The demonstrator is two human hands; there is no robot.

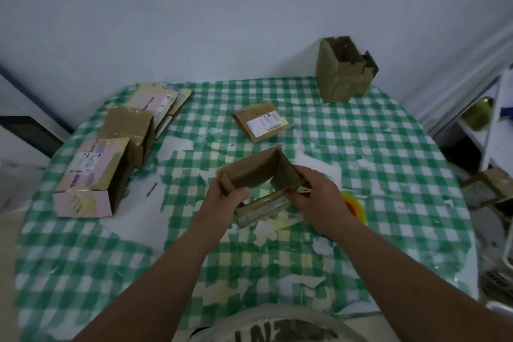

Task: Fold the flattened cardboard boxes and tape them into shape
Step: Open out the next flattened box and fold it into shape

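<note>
In the middle of the frame a person is holding a small brown cardboard box (258, 175) just above the green-checked tablecloth (374, 164), the box half opened into shape with its hollow inside facing up. The left hand (224, 197) is gripping the box's left wall, thumb curled over the edge and fingers wrapped behind it. The right hand (316, 197) is grasping the right side, its fingers curled round the lower right corner and flap.

Just behind the right hand, at right of centre, a roll of tape (355, 207) with orange and yellow showing is lying on the cloth — mostly hidden by the wrist.

Above the held box, a flattened box (261, 125) with a white label is lying flat on the table. In the upper right, an already folded box (344, 69) is standing upright with its flaps open. Along the left side of the frame two formed boxes are sitting — a pink-labelled one (94, 178) nearest the bottom, a plain brown one (127, 133) just beyond it — and further up, a stack of flat boxes (163, 100).
</note>
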